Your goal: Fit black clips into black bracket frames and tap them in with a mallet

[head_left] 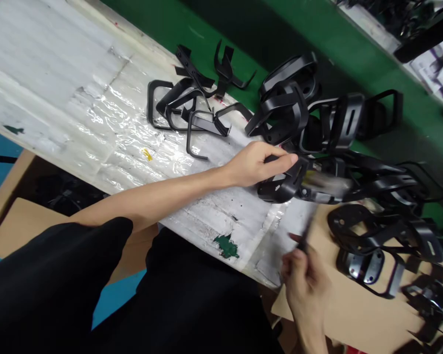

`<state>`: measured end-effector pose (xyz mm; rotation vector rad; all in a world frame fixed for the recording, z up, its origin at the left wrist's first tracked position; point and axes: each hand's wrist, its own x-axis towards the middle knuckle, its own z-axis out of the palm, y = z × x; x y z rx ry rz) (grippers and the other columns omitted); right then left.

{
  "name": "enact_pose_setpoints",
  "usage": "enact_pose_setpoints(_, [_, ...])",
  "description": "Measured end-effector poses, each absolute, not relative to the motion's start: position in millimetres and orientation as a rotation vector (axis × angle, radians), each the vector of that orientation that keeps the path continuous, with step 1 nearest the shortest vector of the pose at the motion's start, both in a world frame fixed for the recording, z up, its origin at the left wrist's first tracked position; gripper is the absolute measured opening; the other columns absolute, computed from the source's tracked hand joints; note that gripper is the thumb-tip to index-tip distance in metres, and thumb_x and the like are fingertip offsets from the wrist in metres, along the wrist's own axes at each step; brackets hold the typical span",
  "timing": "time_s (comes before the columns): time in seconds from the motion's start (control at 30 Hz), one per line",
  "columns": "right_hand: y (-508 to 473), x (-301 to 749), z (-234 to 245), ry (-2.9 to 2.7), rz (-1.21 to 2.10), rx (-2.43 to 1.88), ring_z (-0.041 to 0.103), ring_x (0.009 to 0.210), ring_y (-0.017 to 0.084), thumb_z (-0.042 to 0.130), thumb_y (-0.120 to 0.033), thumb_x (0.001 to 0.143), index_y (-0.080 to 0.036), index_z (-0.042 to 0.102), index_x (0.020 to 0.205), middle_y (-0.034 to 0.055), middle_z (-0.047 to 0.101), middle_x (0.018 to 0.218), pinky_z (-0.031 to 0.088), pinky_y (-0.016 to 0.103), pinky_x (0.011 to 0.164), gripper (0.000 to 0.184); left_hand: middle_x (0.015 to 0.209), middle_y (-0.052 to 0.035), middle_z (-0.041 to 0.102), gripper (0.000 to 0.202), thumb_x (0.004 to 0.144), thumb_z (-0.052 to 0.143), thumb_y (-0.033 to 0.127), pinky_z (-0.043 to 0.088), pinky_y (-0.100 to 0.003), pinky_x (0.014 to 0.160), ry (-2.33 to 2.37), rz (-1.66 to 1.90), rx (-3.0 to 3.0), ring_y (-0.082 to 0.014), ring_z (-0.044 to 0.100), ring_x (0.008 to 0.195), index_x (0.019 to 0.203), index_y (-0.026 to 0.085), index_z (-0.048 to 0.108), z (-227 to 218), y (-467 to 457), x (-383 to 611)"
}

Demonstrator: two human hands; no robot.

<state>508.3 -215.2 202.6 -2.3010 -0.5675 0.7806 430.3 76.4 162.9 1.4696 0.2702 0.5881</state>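
My left hand [258, 162] reaches across the bench, its thumb and fingers closed on a black bottle cage [280, 189] with a slotted plate. Just right of that cage is a blurred, pale and yellowish object [327, 184] whose kind I cannot make out. Nearer to me, over the bench's front edge, my right hand [306, 275] is closed around a slim dark object [305, 238], too smeared by motion to name. More black cages [288, 110] are heaped just beyond my left hand.
Loose black frame pieces [197, 115] lie on the plastic-covered bench [107, 118]. A green ledge [243, 29] runs along the back. At right, several black cages [369, 265] rest on cardboard [354, 314]. An open carton [33, 206] with dark parts stands below, at left.
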Motion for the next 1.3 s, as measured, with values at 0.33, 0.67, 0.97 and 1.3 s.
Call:
enact_pose_setpoints(0.33, [-213, 503, 200, -0.551, 0.811, -2.280, 0.051, 0.046, 0.016, 0.058, -0.064, 0.101, -0.018, 0.073, 0.129, -0.0008, 0.057, 0.064, 0.042, 0.025, 0.042, 0.056, 0.064, 0.0025, 0.036, 0.053, 0.102, 0.054, 0.049, 0.030, -0.030, 0.060, 0.267, 0.610, 1.506, -0.0125, 0.037, 0.062, 0.061, 0.022, 0.036, 161, 77, 431])
enact_pose_setpoints(0.67, [-211, 501, 200, -0.652, 0.914, -2.319, 0.054, 0.048, 0.018, 0.057, -0.065, 0.101, -0.017, 0.073, 0.127, 0.0003, 0.059, 0.062, 0.042, 0.025, 0.042, 0.057, 0.064, 0.0036, 0.033, 0.051, 0.102, 0.054, 0.046, 0.029, -0.031, 0.061, 0.239, 0.612, 1.507, -0.0122, 0.034, 0.061, 0.061, 0.022, 0.034, 159, 74, 431])
enact_pose_setpoints(0.97, [-229, 496, 202, -0.348, 0.862, -1.980, 0.039, 0.043, 0.009, 0.064, -0.059, 0.101, -0.020, 0.068, 0.111, -0.0059, 0.046, 0.062, 0.031, 0.018, 0.038, 0.040, 0.050, 0.0074, 0.028, 0.051, 0.084, 0.073, 0.045, 0.019, -0.028, 0.043, 0.252, 0.446, 0.948, -0.0074, 0.023, 0.043, 0.055, 0.023, 0.037, 180, 81, 428])
enact_pose_setpoints(1.3, [-227, 488, 197, -0.365, 0.869, -1.821, 0.037, 0.043, 0.007, 0.060, -0.056, 0.104, -0.020, 0.067, 0.109, -0.0066, 0.045, 0.061, 0.030, 0.018, 0.038, 0.036, 0.043, 0.0064, 0.008, 0.059, 0.104, 0.033, 0.035, 0.021, -0.024, 0.036, 0.280, 0.293, 0.442, -0.0080, 0.012, 0.033, 0.047, 0.023, 0.028, 223, 93, 414])
